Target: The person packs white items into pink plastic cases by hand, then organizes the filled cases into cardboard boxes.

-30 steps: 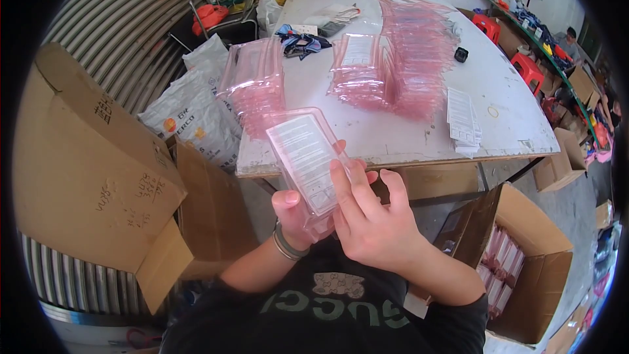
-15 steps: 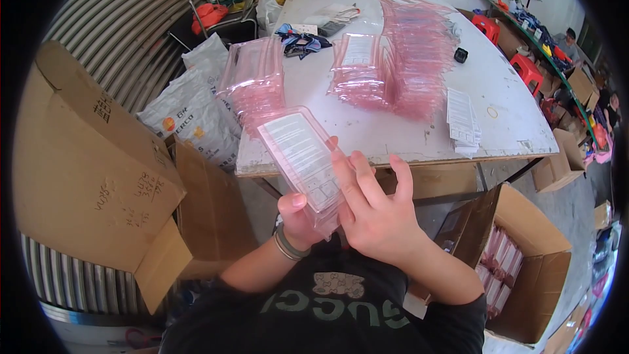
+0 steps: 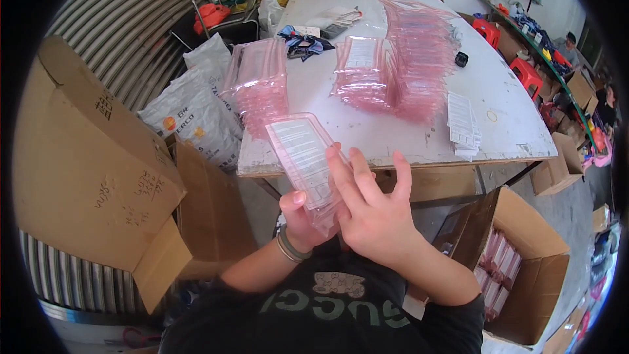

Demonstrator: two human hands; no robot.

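Above the table's near edge, a clear plastic pouch (image 3: 303,137) with pink edges is held at a tilt, a white printed card showing through its front. My left hand (image 3: 303,224) is closed around its lower part, thumb at the left edge. My right hand (image 3: 377,219) lies along the pouch's right side, its fingers stretched and spread, the index fingertip touching the front near the edge; the thumb is hidden. Just beyond the pouch stands a stack of pink-edged pouches (image 3: 257,82). A pile of white printed cards (image 3: 462,123) lies at the table's right.
More pink-edged pouches (image 3: 422,59) are piled on the white table (image 3: 517,115), beside a card-topped stack (image 3: 362,78). An open carton (image 3: 534,223) with pink packs stands at lower right. A large carton (image 3: 98,170) and white sacks (image 3: 193,115) are at left. A person sits far right.
The pouch has dipped slightly down and to the right in my hands. My right index fingertip has shifted slightly up and left along its edge. Both hands stay at the pouch.
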